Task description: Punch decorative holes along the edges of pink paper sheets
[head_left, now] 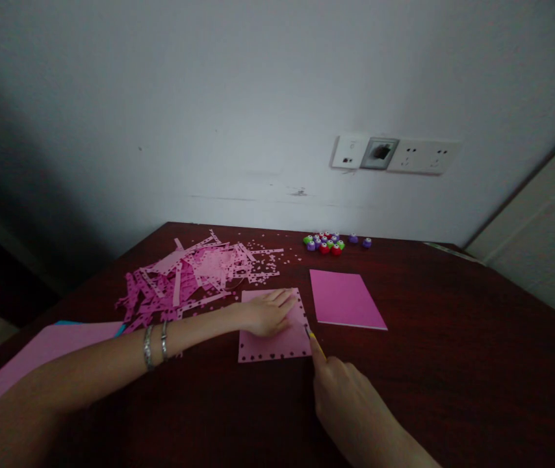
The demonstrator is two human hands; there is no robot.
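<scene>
A light pink sheet of paper (258,344) lies on the dark table, with small holes punched along its bottom and right edges. My left hand (268,313) rests flat on this sheet, its fingers spread toward the upper right. Closed in my right hand (346,396) is a slim yellow tool (320,346) with a thin grey tip. That tip touches or hovers just over the sheet's right edge; I cannot tell which. Just right of the sheet lies a neat stack of brighter pink paper (348,299).
Behind my left forearm sits a heap of pink punched paper strips (194,270) with loose confetti (265,266). Several small coloured punches (325,244) stand near the wall. Large pink sheets (77,338) lie at left, over something blue. Wall sockets (424,157) are above the table.
</scene>
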